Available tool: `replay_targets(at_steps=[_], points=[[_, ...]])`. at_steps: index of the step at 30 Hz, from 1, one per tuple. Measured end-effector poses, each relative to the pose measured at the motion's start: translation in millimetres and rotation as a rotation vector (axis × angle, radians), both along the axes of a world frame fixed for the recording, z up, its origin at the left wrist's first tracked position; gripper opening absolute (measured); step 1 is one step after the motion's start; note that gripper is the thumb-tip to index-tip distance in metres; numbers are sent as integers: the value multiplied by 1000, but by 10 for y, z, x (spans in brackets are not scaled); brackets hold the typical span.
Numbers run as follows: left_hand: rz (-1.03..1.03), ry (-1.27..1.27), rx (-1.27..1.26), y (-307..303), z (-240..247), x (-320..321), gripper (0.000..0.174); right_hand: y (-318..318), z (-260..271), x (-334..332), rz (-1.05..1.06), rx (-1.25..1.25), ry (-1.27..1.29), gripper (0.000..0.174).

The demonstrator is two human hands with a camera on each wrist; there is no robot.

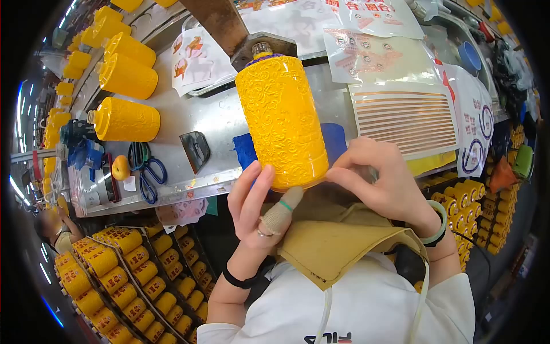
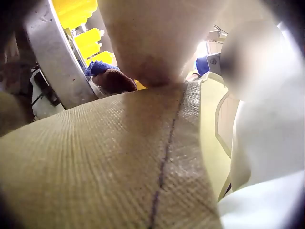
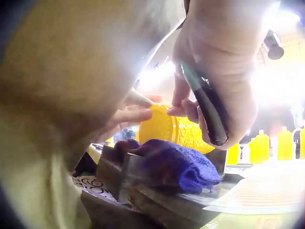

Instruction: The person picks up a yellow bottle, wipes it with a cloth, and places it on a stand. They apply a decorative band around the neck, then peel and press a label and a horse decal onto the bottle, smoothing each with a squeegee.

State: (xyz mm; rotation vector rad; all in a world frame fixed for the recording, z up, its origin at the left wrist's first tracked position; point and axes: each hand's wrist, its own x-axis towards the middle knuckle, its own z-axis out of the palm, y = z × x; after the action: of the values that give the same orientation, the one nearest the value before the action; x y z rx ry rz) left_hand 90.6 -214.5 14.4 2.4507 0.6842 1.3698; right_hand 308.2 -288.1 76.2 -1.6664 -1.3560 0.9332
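Note:
A yellow embossed bottle (image 1: 283,120) lies tilted toward me, its neck seated in a dark metal holder (image 1: 243,50). At the left of its base my left hand (image 1: 258,209) holds it, two fingers along the side and the thumb, in a knit finger cot (image 1: 279,212), at the bottom edge. On the other side my right hand (image 1: 375,178) pinches thumb and forefinger together right at the base rim. A thin copper-coloured strip (image 1: 303,186) shows along that rim, its end hidden in the fingertips. Both hands meet the bottle (image 3: 164,129) in the right wrist view.
Beneath the bottle lies a blue cloth (image 1: 334,137). A sheet of copper-coloured strips (image 1: 407,120) is to the right. Scissors (image 1: 150,175), an apple (image 1: 121,167) and more yellow bottles (image 1: 127,119) stand left. Racks of bottles (image 1: 134,275) fill the floor below the metal table (image 1: 206,123).

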Motion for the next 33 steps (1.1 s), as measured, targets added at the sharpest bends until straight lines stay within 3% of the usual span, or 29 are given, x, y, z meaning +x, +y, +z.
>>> replay_targets(at_steps=[2, 5, 7, 9, 10, 14, 16, 19, 25, 28, 33], points=[[-40, -39, -105, -11, 72, 89, 18, 2, -14, -1, 2, 5, -12, 13], [-146, 40, -29, 94, 69, 39, 19, -3, -8, -13, -3, -1, -13, 13], [-128, -75, -146, -6, -7, 80, 21, 3, 28, -25, -10, -20, 22, 12], [18, -348, -591, -86, -85, 78, 22, 10, 49, -40, -17, -39, 59, 12], [-48, -289, -495, -25, -171, 6, 24, 16, 50, -48, -8, -30, 58, 12], [5, -186, -502, -49, -95, -55, 26, 21, 55, -44, -5, -35, 42, 11], [34, -29, -119, -52, -91, -82, 25, 20, 45, -31, -5, -29, 32, 11], [53, 6, -61, -53, 12, -13, 24, 17, 32, -27, -8, -24, 16, 11], [-92, -70, -232, -17, -59, 18, 26, 24, 43, -41, -24, -25, 21, 11], [-4, -280, -582, -78, -178, -16, 28, 48, 40, -97, -26, -17, 52, 12], [17, -147, -336, -90, -161, -98, 32, 70, 63, -108, -1, 1, 1, 12]])
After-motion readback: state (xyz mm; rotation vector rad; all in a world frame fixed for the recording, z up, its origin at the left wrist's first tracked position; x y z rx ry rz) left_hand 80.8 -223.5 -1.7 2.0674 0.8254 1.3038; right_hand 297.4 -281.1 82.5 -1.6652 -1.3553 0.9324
